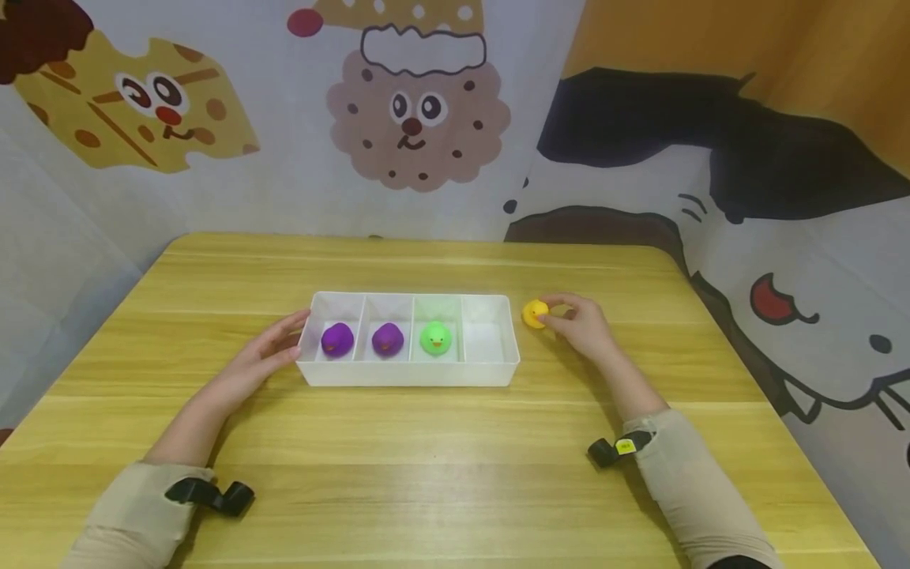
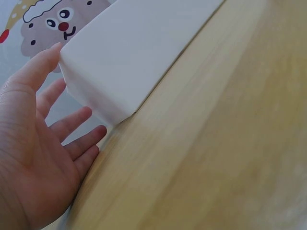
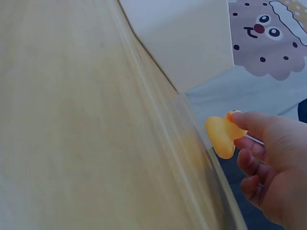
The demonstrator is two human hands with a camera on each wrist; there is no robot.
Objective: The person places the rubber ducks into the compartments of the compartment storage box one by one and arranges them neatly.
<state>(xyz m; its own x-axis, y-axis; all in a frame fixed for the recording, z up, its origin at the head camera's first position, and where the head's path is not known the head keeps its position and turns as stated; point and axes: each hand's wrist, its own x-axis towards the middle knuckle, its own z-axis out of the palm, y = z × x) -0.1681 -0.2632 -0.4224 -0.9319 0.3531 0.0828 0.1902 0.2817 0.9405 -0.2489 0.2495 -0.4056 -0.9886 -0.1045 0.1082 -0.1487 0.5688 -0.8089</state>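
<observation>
A white box [image 1: 405,374] with a row of compartments stands on the table. Its two left compartments each hold a purple rubber duck [image 1: 337,340], and the third from the left holds a green rubber duck [image 1: 436,338]. Nothing lies in the rightmost compartment. My left hand [image 1: 259,359] touches the box's left end, fingers extended, as the left wrist view also shows. Just right of the box, my right hand [image 1: 579,325] pinches a yellow rubber duck [image 3: 220,136] between thumb and fingers. In the right wrist view this duck appears slightly above the table.
The wooden table [image 1: 426,474] has rounded far corners. Behind it hangs a curtain [image 1: 284,205] printed with cartoon figures. A black strap device [image 1: 209,496] sits on the left wrist, and a similar one [image 1: 617,449] on the right.
</observation>
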